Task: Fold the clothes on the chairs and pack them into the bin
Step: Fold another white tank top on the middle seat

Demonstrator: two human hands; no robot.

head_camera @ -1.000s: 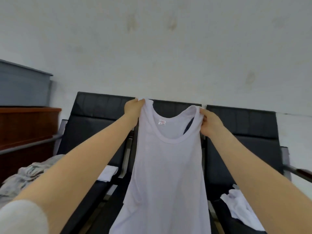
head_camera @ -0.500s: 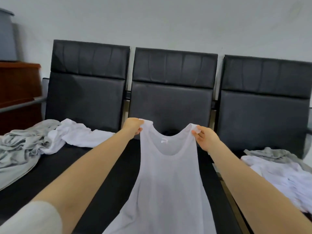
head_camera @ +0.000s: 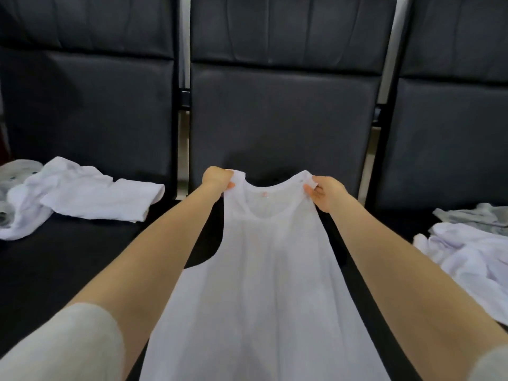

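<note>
A white sleeveless top (head_camera: 264, 276) is stretched out over the seat of the middle black chair (head_camera: 280, 111), neckline away from me. My left hand (head_camera: 217, 180) pinches its left shoulder strap and my right hand (head_camera: 324, 192) pinches its right strap, both near the base of the chair's backrest. The hem runs out of view at the bottom edge. No bin is in view.
A crumpled white garment (head_camera: 82, 199) lies on the left chair seat (head_camera: 55, 259), with a greyish one (head_camera: 13, 171) at the far left edge. More white clothes (head_camera: 472, 259) and a grey piece (head_camera: 472, 215) are heaped on the right chair.
The top, held up in the air a second ago, has come down toward the middle seat with both hands still on its straps. My view has tilted downward, losing the wall and cabinet.
</note>
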